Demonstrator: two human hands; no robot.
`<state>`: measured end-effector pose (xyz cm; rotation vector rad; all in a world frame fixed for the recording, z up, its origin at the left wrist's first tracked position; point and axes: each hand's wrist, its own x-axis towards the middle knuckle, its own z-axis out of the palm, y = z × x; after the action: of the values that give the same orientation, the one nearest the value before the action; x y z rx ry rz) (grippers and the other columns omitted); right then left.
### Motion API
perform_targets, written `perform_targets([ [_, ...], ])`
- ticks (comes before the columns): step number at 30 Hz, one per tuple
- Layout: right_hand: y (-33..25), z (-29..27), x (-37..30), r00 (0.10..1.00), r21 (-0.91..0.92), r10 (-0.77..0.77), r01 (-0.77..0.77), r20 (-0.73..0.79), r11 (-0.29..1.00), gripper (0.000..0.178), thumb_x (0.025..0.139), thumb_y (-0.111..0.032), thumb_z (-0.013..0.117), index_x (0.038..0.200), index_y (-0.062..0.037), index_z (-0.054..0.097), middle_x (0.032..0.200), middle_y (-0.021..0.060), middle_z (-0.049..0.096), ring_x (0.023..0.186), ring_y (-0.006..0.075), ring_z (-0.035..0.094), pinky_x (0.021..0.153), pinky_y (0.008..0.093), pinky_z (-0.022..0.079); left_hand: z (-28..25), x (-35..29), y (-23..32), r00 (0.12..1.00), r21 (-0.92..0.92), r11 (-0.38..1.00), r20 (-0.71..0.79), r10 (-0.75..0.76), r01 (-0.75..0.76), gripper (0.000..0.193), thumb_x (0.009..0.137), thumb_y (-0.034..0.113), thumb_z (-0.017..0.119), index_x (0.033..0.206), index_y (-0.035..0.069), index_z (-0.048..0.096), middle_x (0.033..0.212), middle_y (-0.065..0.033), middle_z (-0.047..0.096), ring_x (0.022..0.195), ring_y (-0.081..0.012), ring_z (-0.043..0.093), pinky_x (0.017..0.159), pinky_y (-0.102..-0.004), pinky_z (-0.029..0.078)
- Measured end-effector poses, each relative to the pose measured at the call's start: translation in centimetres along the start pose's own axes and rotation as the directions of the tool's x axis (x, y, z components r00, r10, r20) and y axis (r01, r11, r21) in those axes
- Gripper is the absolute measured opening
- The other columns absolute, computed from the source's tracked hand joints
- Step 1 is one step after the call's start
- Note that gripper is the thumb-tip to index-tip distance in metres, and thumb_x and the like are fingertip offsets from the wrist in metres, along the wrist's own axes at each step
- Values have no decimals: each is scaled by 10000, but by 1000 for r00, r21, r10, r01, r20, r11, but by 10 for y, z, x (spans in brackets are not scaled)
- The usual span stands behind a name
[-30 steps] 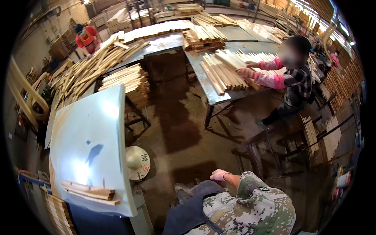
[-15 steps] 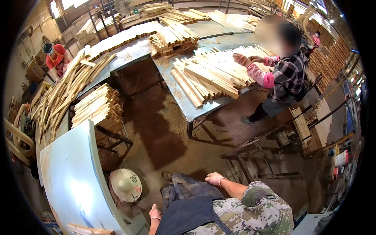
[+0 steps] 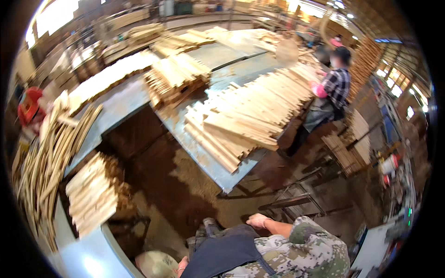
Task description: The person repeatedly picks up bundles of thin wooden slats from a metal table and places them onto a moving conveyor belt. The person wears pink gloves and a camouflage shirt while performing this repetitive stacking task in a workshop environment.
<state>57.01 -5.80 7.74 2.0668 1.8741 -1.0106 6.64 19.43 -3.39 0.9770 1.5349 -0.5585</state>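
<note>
My right hand (image 3: 257, 221), in a pale pinkish work glove, hangs beside my dark apron (image 3: 222, 252) above the floor. Its fingers look loosely curled, and nothing shows in them. Low in the view, my left hand (image 3: 182, 265) is partly covered by the apron, its fingers too little seen to read. A pale conical hat (image 3: 156, 265) lies just left of that hand, cut by the lower edge. Ahead stands a blue-grey metal table (image 3: 211, 170) bearing a wide spread of pale wooden strips (image 3: 259, 104). Neither hand touches the wood.
A stack of wooden strips (image 3: 92, 194) stands left, near a shiny pale panel (image 3: 88, 262). Long thin slats (image 3: 51, 171) lie heaped beyond it. A co-worker in a checked shirt (image 3: 336, 83) stands at the table's right; another in red (image 3: 31, 109) is far left. A metal frame (image 3: 292, 201) stands right.
My view has moved toward the table, which now looks nearer. The hat and pale panel have slid toward the lower edge. My left hand shows less; the co-worker's arms have drawn back from the near strips.
</note>
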Motion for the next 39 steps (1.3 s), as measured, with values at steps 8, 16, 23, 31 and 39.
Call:
perform_targets([
  [8,-26,-209,185,903,942,423,-201,72,269,482,1025,-241,682,1462,-52,607,853,20,648,691,130,596,603,312,497,-149,-17,283,973,-604,764,-107,207,-229,381,1008,379,626,711,236,436,623,49,399,502,-152,354,473,-348,238],
  [16,-2,-325,333,990,944,71,-96,125,-316,397,1119,-166,503,1496,-42,513,1019,60,647,685,153,505,607,276,463,-186,-34,440,922,-646,684,-79,380,-338,234,991,314,726,833,211,587,683,67,506,542,-106,432,495,-287,301],
  [23,90,-539,462,965,984,227,100,-133,148,651,1012,-253,761,1578,-41,519,1154,51,741,891,133,671,785,303,578,-272,-20,627,744,-405,626,-301,597,-666,579,1016,277,752,1487,-25,603,1474,-161,649,1397,-256,574,1208,-380,405],
  [31,265,-827,583,515,734,524,441,-679,517,636,994,-149,711,1554,57,493,1209,144,744,1071,204,696,983,299,581,-318,-29,980,514,478,555,-229,827,-681,852,1017,544,610,1612,-32,409,1654,-281,426,1568,-500,305,1297,-514,244],
  [39,452,-924,671,164,581,660,-353,-733,733,824,945,-393,765,1602,-19,437,1451,294,612,1365,442,573,1189,457,436,-248,8,1236,444,709,429,-180,878,-560,963,1042,649,479,1650,-73,285,1712,-342,258,1617,-490,175,1329,-559,68],
])
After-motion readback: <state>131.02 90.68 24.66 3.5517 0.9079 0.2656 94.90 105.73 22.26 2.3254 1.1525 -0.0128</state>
